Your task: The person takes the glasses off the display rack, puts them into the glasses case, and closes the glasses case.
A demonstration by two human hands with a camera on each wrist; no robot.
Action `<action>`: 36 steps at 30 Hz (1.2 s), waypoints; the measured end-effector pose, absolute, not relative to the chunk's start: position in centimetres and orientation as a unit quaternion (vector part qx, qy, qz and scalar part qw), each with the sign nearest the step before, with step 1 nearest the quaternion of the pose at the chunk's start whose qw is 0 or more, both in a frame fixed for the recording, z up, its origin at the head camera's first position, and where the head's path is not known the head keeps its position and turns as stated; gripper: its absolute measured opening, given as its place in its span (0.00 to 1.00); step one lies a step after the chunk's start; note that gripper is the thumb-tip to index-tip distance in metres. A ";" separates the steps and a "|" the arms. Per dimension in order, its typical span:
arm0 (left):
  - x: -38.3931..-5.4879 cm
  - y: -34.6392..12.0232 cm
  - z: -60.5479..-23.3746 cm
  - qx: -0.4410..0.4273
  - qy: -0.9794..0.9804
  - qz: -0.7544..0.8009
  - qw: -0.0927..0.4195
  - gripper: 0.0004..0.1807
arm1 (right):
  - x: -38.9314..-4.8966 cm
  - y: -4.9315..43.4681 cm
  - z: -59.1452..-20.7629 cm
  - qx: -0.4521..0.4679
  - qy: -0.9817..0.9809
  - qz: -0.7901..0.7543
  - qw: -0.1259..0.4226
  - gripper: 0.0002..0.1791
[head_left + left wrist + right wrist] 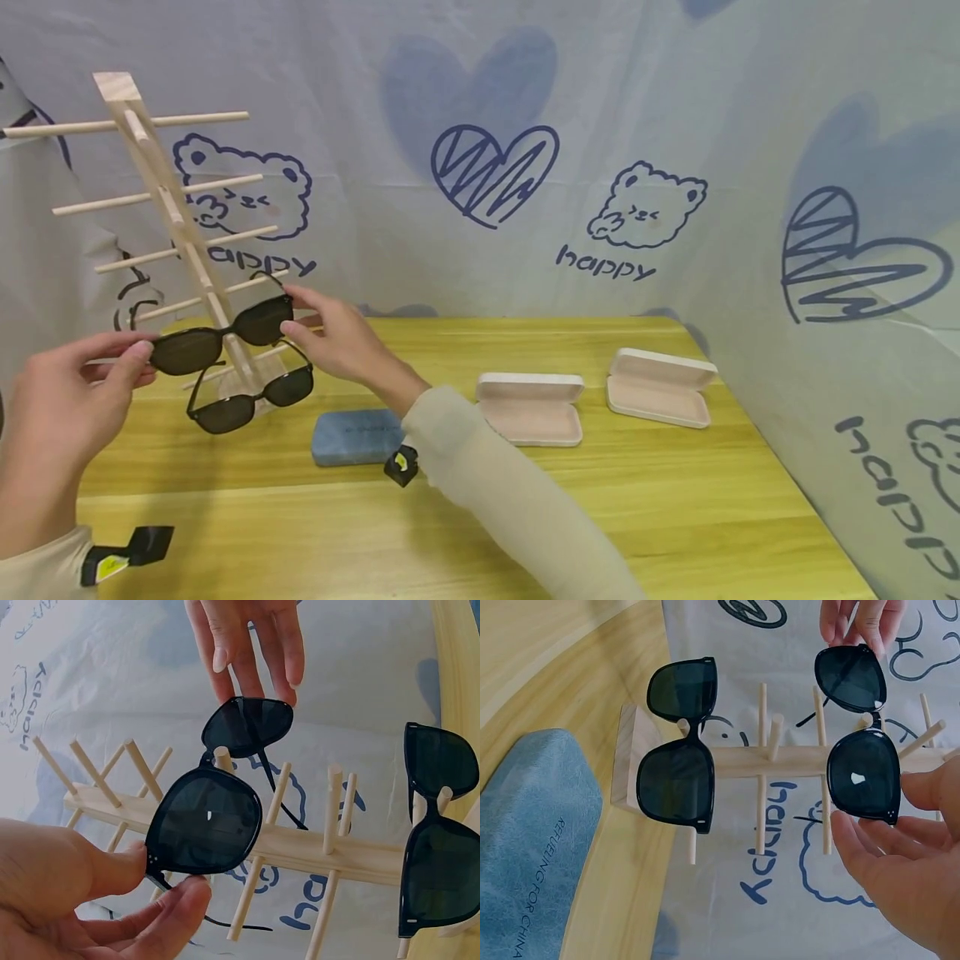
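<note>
Both hands hold one pair of black sunglasses (pixel 186 351) by its outer ends, in front of a wooden peg rack (pixel 176 215). My left hand (pixel 78 396) pinches the left hinge corner between thumb and fingers. At the opposite corner, my right hand (pixel 341 337) grips the frame with thumb and fingertips. In the left wrist view, the bridge of these sunglasses (pixel 206 825) lies close at a protruding peg (pixel 223 759), the temples extending back past the rack. A second pair of black sunglasses (pixel 225 412) hangs lower on the rack, near its base.
A closed blue glasses case (pixel 352 437) lies right of the rack, partly behind the right forearm. Two open white cases with pinkish linings, a nearer one (pixel 536 408) and a farther one (pixel 660 390), stand to the right on the wooden table (pixel 675 517). A printed cloth hangs behind.
</note>
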State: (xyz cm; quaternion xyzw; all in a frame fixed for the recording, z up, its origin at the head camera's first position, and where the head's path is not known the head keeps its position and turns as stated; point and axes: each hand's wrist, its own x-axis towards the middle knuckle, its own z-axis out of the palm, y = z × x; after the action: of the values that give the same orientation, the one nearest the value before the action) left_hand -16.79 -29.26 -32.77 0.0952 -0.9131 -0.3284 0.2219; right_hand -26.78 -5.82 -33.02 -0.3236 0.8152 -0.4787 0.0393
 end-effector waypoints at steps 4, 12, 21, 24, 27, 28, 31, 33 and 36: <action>-16.8 -29.3 -32.8 0.112 -0.902 -0.351 0.224 0.21 | -26.5 -5.6 -32.9 -0.320 0.813 -0.485 0.033 0.29; -16.0 -28.2 -31.8 0.087 -0.893 -0.371 0.241 0.18 | -26.1 -4.6 -32.3 -0.313 0.805 -0.504 0.019 0.28; -15.0 -27.5 -31.0 0.057 -0.883 -0.389 0.256 0.17 | -25.9 -2.9 -31.8 -0.305 0.780 -0.545 0.018 0.26; -14.8 -27.2 -30.7 0.036 -0.869 -0.413 0.270 0.14 | -25.7 -2.0 -31.6 -0.313 0.772 -0.552 0.023 0.26; -14.5 -26.6 -30.6 0.027 -0.863 -0.422 0.275 0.13 | -25.5 -0.9 -31.6 -0.318 0.771 -0.551 0.025 0.27; -14.4 -26.4 -30.5 0.025 -0.865 -0.420 0.274 0.13 | -25.4 -0.5 -31.6 -0.319 0.770 -0.552 0.025 0.27; -14.2 -25.6 -30.4 0.016 -0.873 -0.408 0.267 0.15 | -25.0 0.6 -31.6 -0.319 0.766 -0.558 0.019 0.26; -14.1 -25.1 -30.5 0.004 -0.876 -0.405 0.264 0.14 | -24.7 1.4 -31.7 -0.316 0.763 -0.564 0.017 0.26; -14.1 -24.3 -30.8 -0.018 -0.874 -0.410 0.261 0.12 | -24.3 2.4 -31.9 -0.306 0.766 -0.566 0.015 0.26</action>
State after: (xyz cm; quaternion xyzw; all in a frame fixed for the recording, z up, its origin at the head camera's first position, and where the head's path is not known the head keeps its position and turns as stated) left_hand -14.11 -24.34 -30.79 -0.0181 -0.8735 -0.4102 0.2614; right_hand -24.31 2.39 -31.88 -0.3058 0.7657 -0.5657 0.0147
